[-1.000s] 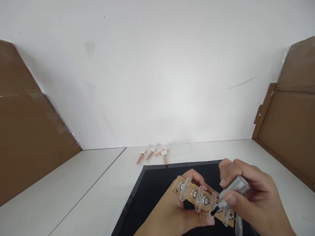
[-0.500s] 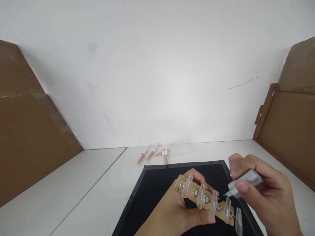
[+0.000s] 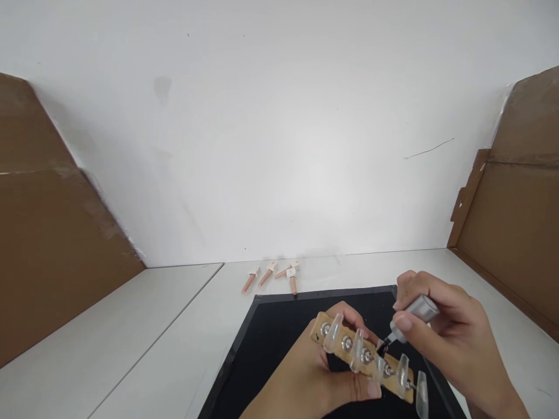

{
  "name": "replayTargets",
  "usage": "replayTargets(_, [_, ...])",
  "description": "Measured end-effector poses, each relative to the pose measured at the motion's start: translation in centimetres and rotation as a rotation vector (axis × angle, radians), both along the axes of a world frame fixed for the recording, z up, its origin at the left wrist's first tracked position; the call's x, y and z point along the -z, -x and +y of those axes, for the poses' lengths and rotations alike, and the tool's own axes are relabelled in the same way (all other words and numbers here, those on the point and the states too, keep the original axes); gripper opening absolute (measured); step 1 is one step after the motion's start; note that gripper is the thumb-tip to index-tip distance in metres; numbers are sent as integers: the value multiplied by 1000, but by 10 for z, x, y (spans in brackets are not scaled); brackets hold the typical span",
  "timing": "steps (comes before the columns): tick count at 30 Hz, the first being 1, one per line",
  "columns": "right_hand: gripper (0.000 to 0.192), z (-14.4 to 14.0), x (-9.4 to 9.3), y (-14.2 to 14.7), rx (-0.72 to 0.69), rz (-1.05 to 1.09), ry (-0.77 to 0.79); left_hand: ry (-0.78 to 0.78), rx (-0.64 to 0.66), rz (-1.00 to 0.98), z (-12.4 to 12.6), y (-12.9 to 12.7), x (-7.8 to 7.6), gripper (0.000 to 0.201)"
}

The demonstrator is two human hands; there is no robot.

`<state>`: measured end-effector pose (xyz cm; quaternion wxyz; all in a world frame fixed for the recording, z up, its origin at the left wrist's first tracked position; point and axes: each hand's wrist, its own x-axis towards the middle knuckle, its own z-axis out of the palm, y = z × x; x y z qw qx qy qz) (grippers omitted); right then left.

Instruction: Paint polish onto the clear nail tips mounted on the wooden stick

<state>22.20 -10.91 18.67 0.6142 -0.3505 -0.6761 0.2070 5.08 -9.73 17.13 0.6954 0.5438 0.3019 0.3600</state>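
My left hand [image 3: 325,369] grips a wooden nail tip stand [image 3: 394,389], tilted down to the right above the black mat [image 3: 271,349]. Several clear false nail tips [image 3: 356,351] stick up from the metal mounts along it. Between the thumb and fingers of my right hand [image 3: 454,337] is a nail polish brush [image 3: 414,317] with a grey cap-handle. Its dark bristles reach the middle nail tip [image 3: 379,364], and some of that tip is hidden behind them. Whether the bristles press on the tip or only overlap it, I cannot tell.
Several pinkish sticks with white block ends [image 3: 268,274] lie on the white table [image 3: 174,331] behind the mat. A white wall [image 3: 279,145] rises at the back. Brown cardboard panels stand at the left [image 3: 56,233] and right [image 3: 515,227].
My right hand has moved left with the brush, bringing its bristles from beside the stand to the middle nail tip. The left hand and stand have hardly moved.
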Motion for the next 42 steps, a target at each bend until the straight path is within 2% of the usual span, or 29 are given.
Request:
replayTargets(4, [19, 0, 1, -2, -52, 25, 27, 22, 6, 14, 1, 2, 0, 44])
replayTargets(7, [25, -2, 0, -1, -70, 33, 36, 21, 30, -13, 3, 1, -1, 41])
replayTargets(10, [31, -4, -3, 2, -59, 50, 56, -7, 28, -9, 4, -1, -1, 40])
replayTargets(14, [29, -3, -6, 3, -107, -32, 16, -64, 32, -12, 5, -2, 1, 34])
replayTargets(21, [23, 0, -1, 0, -25, 15, 70, -69, 26, 9, -2, 5, 4, 34])
replayTargets(25, [23, 0, 1, -1, 21, 40, 23, -17, 8, -5, -5, 7, 3, 34])
replayTargets(33, [26, -2, -11, 2, -116, -61, 15, -57, -3, 8, -2, -1, -6, 33])
replayTargets(36, [28, -2, -14, 1, -100, -146, 2, -48, 44, -4, -1, -4, -9, 37])
replayTargets(42, [25, 0, -9, 0, -10, -103, 54, -47, -3, 44, -5, 0, -6, 37])
